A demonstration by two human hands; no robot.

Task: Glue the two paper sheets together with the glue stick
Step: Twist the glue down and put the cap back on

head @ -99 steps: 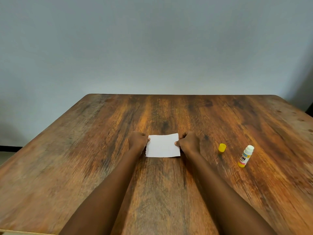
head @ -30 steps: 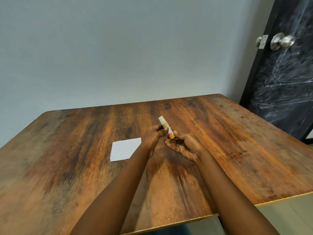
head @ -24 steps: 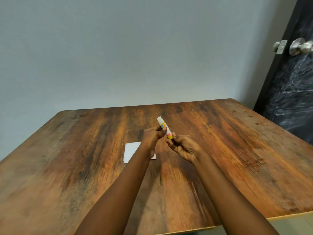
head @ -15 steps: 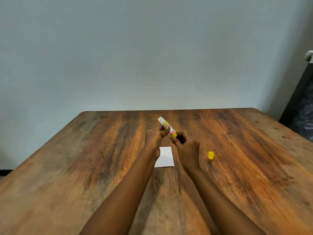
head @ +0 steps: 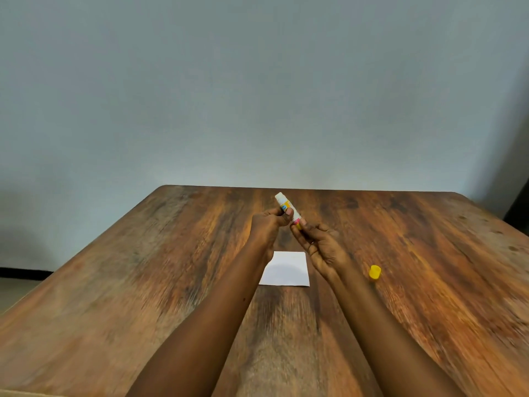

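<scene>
I hold a white glue stick (head: 284, 204) with a coloured label up above the table, its uncapped white tip pointing up and to the left. My left hand (head: 267, 228) grips its middle. My right hand (head: 320, 249) pinches its yellow bottom end between thumb and fingertips. Below the hands a white square of paper (head: 287, 269) lies flat on the wooden table (head: 143, 276); I cannot tell whether it is one sheet or two stacked. The yellow cap (head: 374, 272) lies on the table to the right of the paper.
The table's far edge runs in front of a plain grey wall (head: 257, 96). A dark strip of a door (head: 519, 204) shows at the far right.
The view has swung back to the left, so the door has left the frame and the paper and cap are under my hands. Both hands keep their hold on the glue stick.
</scene>
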